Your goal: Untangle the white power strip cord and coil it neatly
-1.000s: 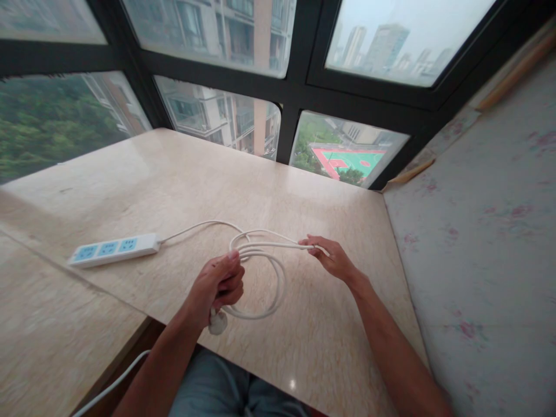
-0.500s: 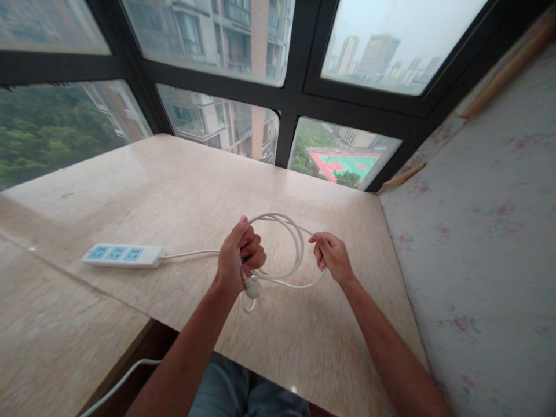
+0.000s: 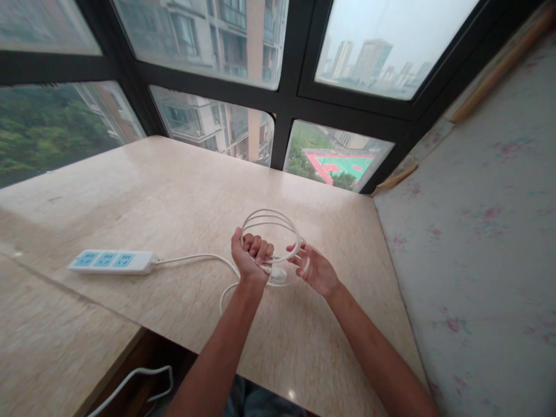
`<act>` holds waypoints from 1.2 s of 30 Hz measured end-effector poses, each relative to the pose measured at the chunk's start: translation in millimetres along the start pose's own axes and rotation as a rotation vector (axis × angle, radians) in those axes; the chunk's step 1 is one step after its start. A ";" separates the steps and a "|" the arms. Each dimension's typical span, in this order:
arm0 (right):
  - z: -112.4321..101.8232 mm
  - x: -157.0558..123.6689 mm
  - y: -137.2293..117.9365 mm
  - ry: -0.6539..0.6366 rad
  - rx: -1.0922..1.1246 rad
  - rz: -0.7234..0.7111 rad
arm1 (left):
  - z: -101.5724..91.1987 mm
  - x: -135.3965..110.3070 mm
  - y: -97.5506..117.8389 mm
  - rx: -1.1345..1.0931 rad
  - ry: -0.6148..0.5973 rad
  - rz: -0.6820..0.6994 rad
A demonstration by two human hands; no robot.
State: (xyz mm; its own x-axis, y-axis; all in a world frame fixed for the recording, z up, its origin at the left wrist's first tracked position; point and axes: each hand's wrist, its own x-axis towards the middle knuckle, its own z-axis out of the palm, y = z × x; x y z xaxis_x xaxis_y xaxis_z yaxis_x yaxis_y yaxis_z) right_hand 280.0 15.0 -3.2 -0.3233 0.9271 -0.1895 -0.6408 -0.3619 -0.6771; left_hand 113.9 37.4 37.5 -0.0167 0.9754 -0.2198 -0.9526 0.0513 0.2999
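The right hand (image 3: 315, 271) has drawn nearer the left hand (image 3: 252, 258) since the earlier frame, beside the coiled white cable (image 3: 271, 216) over the countertop (image 3: 174, 197). The left, thumb raised, is clenched around the coil; the right's bent fingers stand parted at its right side, any hold unclear.

Left hand (image 3: 253, 255) closed round looped cord (image 3: 299, 238), plug (image 3: 278, 275) just beside; right hand (image 3: 316, 269) loosely parted at loops; power strip (image 3: 113, 262) on ledge (image 3: 182, 200).
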 end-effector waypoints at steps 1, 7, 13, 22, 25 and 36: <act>0.0 0.0 2.3 -0.033 0.012 0.020 | 0.3 0.5 -2.7 -0.018 0.007 0.022; 4.6 2.9 17.0 -0.133 0.053 -0.102 | 7.3 4.3 -15.6 -0.102 0.125 0.176; 15.2 5.0 41.7 -0.072 0.114 -0.253 | 15.5 10.3 -31.5 -0.124 0.201 0.351; 21.2 -0.1 46.8 -0.003 0.040 -0.314 | 24.4 1.7 -51.1 -0.051 0.241 0.419; 23.7 -3.0 47.0 -0.035 0.005 -0.315 | 28.9 0.6 -51.9 -0.050 0.286 0.435; 6.5 4.9 49.5 0.163 0.078 -0.337 | 10.2 -15.2 -61.9 0.067 0.252 0.233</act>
State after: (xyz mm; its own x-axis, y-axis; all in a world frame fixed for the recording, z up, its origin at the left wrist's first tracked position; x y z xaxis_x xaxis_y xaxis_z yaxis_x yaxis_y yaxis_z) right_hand 242.1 1.0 -33.0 0.0253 0.9964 -0.0806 -0.7454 -0.0349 -0.6657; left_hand 176.2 21.5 31.7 -0.3139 0.8795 -0.3576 -0.8925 -0.1448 0.4272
